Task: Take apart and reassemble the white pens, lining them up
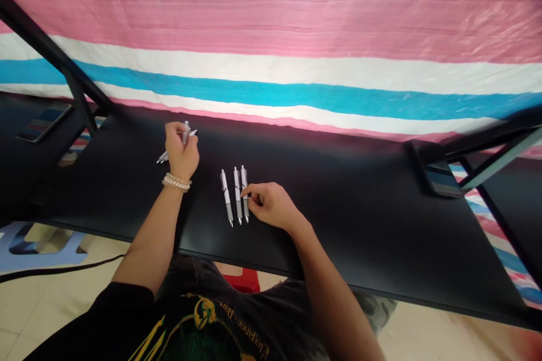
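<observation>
Three white pens with grey grips lie side by side on the black table (351, 208): a left pen (226, 197), a middle pen (237, 194) and a right pen (244, 176). The right pen is between or under the bent fingertips of my right hand (273, 203), its tip toward me. Farther left, my left hand (182, 152) is closed around a few similar pens (162, 157). Their ends stick out above and below the fingers, and the hand hides their middles, so their number is unclear. A beaded bracelet (176, 182) circles the left wrist.
Black metal table legs (59, 56) rise at the left, with another folding frame (449, 152) at the right. A striped plastic sheet (271, 28) hangs behind the table. Below the front edge are a blue plastic stool (42, 254) at left and a red object (243, 281).
</observation>
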`<state>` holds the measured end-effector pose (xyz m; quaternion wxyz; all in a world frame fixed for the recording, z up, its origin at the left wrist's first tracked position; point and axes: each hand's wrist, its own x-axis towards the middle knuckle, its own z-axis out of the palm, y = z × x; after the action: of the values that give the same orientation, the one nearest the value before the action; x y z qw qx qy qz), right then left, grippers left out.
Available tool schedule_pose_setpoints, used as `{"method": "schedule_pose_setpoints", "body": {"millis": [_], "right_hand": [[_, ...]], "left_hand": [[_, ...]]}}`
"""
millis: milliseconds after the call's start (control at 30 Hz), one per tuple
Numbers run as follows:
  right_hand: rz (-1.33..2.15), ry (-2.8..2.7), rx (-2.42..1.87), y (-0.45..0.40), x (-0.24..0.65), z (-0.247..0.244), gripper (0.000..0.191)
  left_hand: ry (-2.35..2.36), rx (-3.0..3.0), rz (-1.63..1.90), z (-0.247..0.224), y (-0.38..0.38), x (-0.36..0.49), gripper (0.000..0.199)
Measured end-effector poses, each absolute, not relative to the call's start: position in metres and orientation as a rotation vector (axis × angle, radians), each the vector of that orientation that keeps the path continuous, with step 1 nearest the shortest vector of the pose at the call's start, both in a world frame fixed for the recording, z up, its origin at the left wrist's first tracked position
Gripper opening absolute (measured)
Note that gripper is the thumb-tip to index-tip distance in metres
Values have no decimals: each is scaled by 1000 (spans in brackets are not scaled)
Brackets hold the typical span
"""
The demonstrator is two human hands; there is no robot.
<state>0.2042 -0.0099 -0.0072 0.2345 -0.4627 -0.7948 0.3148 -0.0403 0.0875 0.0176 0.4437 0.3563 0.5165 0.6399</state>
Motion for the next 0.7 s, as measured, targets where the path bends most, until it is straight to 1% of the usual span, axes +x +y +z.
{"method": "schedule_pose_setpoints", "body": {"millis": [33, 67, 133, 200, 267, 367, 433, 500, 533, 600, 667, 700], "right_hand": [[837, -2195, -1269, -11, 204, -7, 27], [810, -2203, -1265, -11, 203, -6, 25], [758, -2213, -1260, -12, 201, -5, 15], [713, -2233, -1270, -12, 200, -4, 3], [680, -2252, -1282, -11, 200, -5, 4], [638, -2210, -1321, -8, 202, -7, 8], [637, -2100, -1360, -6, 204, -9, 10], [700, -1937, -1353, -5, 205, -10, 10], [749, -1851, -1329, -6, 204, -10, 9], [847, -1722, -1265, -7, 202, -10, 9], [904, -1668, -1214, -9, 198, -9, 9], [906, -1664, -1200, -9, 196, -9, 8]], "left_hand": [[1449, 1177, 1618, 12, 87, -39, 29], [1571, 1440, 1555, 7, 87, -38, 30], [1727, 1808, 1379, -4, 87, -38, 33], [1829, 1957, 1246, -12, 88, -40, 35], [1913, 1981, 1222, -18, 90, -42, 35], [1931, 1955, 1295, -18, 91, -42, 31], [1807, 1906, 1370, -15, 89, -35, 23], [1566, 1773, 1407, -11, 85, -24, 12], [1423, 1663, 1394, -9, 82, -17, 10], [1144, 1409, 1277, -5, 75, -3, 23], [945, 1225, 1113, -3, 66, 8, 38], [873, 1179, 1029, -2, 62, 13, 41]]}}
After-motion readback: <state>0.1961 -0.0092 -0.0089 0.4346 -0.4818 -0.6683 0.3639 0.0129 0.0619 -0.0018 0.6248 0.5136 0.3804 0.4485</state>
